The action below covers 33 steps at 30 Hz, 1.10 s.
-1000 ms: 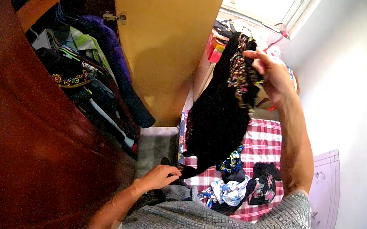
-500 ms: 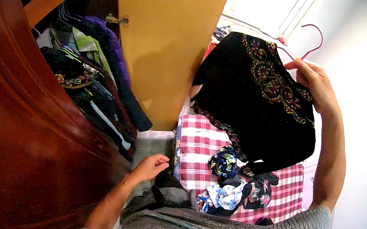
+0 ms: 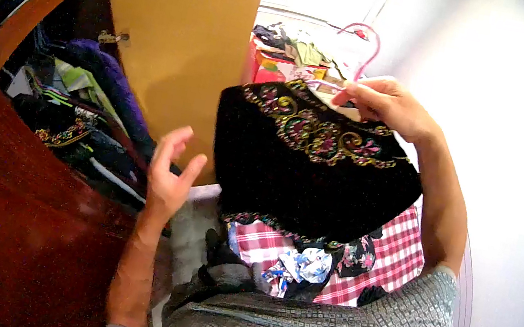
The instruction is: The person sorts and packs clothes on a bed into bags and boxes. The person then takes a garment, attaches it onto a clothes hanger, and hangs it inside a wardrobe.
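My right hand (image 3: 391,109) is closed on a pink clothes hanger (image 3: 370,49), gripping it just below the hook. From it hangs a black velvet top (image 3: 307,185) with colourful embroidery around the neck and along the hem. To the left of the top, my left hand (image 3: 173,172) is raised with its fingers apart and nothing in it. A small gap separates it from the garment. Behind and below the top lie crumpled clothes, among them a blue and white piece (image 3: 307,266) and a black floral piece (image 3: 357,257).
At left stands a dark red wardrobe door (image 3: 33,228), with hanging clothes (image 3: 88,98) inside and a yellow-brown door panel (image 3: 173,29) beyond. A red plaid cloth (image 3: 394,250) is spread beneath the crumpled clothes. Further back, a red box (image 3: 286,68) has clothes heaped on it.
The black top on its hanger has moved left and now hangs more squarely. My left hand has risen and its fingers have spread. The view has shifted right.
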{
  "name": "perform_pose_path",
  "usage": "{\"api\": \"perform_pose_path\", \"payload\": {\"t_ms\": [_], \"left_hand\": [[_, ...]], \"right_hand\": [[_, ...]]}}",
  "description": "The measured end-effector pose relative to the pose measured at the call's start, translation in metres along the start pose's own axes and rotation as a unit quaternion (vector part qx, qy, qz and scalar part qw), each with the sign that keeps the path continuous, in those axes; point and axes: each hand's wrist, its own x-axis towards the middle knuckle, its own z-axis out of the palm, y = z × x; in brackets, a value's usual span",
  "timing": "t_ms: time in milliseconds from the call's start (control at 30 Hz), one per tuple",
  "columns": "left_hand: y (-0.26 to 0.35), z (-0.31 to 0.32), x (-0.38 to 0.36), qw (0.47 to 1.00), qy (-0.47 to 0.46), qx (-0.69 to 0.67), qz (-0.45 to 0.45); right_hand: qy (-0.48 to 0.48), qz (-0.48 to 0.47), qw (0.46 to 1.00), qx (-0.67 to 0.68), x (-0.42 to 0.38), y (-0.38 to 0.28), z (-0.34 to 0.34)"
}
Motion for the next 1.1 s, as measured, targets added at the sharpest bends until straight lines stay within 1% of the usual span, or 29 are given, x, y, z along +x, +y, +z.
{"api": "perform_pose_path", "payload": {"t_ms": [33, 100, 133, 200, 233, 267, 300, 333, 367, 400, 433, 500, 533, 567, 633, 700, 733, 833, 933, 967, 1033, 1067, 1100], "left_hand": [[0.023, 0.000, 0.018, 0.998, 0.006, 0.041, 0.043], [0.056, 0.004, 0.050, 0.977, 0.011, 0.121, 0.173], [0.070, 0.005, 0.061, 0.977, 0.010, 0.122, 0.173], [0.093, 0.013, 0.078, 0.965, -0.093, 0.149, 0.195], [0.094, 0.020, 0.082, 0.973, -0.136, 0.104, 0.154], [0.090, 0.025, 0.087, 0.963, -0.159, 0.132, 0.176], [0.088, 0.028, 0.090, 0.950, -0.181, 0.159, 0.198], [0.088, 0.028, 0.091, 0.949, -0.184, 0.161, 0.199], [0.091, 0.026, 0.092, 0.965, -0.169, 0.118, 0.165], [0.090, 0.024, 0.096, 0.976, -0.159, 0.074, 0.131], [0.084, 0.020, 0.100, 0.979, -0.147, 0.088, 0.112], [0.074, 0.003, 0.104, 0.981, -0.138, 0.100, 0.097], [0.076, -0.006, 0.105, 0.983, -0.138, 0.098, 0.072], [0.074, -0.013, 0.107, 0.983, -0.133, 0.101, 0.070], [0.080, -0.015, 0.110, 0.980, -0.148, 0.119, 0.051], [0.081, -0.019, 0.111, 0.979, -0.156, 0.122, 0.052], [0.082, -0.019, 0.112, 0.975, -0.164, 0.142, 0.058], [0.080, -0.021, 0.114, 0.968, -0.173, 0.162, 0.075], [0.086, -0.026, 0.113, 0.973, -0.175, 0.139, 0.060], [0.088, -0.029, 0.113, 0.973, -0.173, 0.140, 0.060], [0.092, -0.036, 0.113, 0.966, -0.187, 0.150, 0.102], [0.093, -0.039, 0.114, 0.966, -0.182, 0.151, 0.102], [0.094, -0.042, 0.113, 0.963, -0.209, 0.142, 0.093]], "right_hand": [[-0.031, -0.017, 0.999, 0.023, 0.003, 0.007, 0.002], [-0.058, -0.023, 0.997, 0.039, 0.006, 0.009, 0.009], [-0.076, -0.035, 0.996, 0.038, 0.007, 0.007, 0.012], [-0.088, -0.024, 0.994, 0.055, 0.005, 0.002, 0.018], [-0.100, -0.011, 0.993, 0.069, 0.004, 0.000, 0.020], [-0.119, -0.033, 0.987, 0.104, 0.007, 0.003, 0.024], [-0.117, -0.033, 0.987, 0.108, 0.007, 0.003, 0.026], [-0.109, -0.038, 0.990, 0.084, 0.005, 0.001, 0.027], [-0.100, -0.044, 0.992, 0.061, 0.002, 0.001, 0.028], [0.002, -0.148, 0.985, 0.088, 0.004, 0.021, 0.038], [0.018, -0.162, 0.986, 0.040, -0.002, 0.026, 0.035], [0.131, -0.178, 0.974, -0.045, -0.006, 0.061, 0.044], [0.139, -0.168, 0.974, -0.061, -0.007, 0.080, 0.048], [0.145, -0.153, 0.973, -0.091, -0.014, 0.086, 0.054], [0.137, -0.093, 0.983, -0.079, -0.023, 0.118, 0.060], [0.197, -0.137, 0.971, 0.018, -0.021, 0.133, 0.081], [0.208, -0.166, 0.964, -0.001, -0.028, 0.134, 0.083], [0.231, -0.216, 0.949, -0.012, -0.042, 0.130, 0.084], [0.239, -0.226, 0.944, -0.019, -0.048, 0.128, 0.074], [0.259, -0.223, 0.940, -0.012, -0.048, 0.128, 0.072], [0.228, -0.179, 0.955, 0.061, -0.052, 0.119, 0.057], [0.209, -0.170, 0.959, 0.091, -0.051, 0.113, 0.049], [0.167, -0.149, 0.963, 0.147, -0.047, 0.108, 0.043]]}}
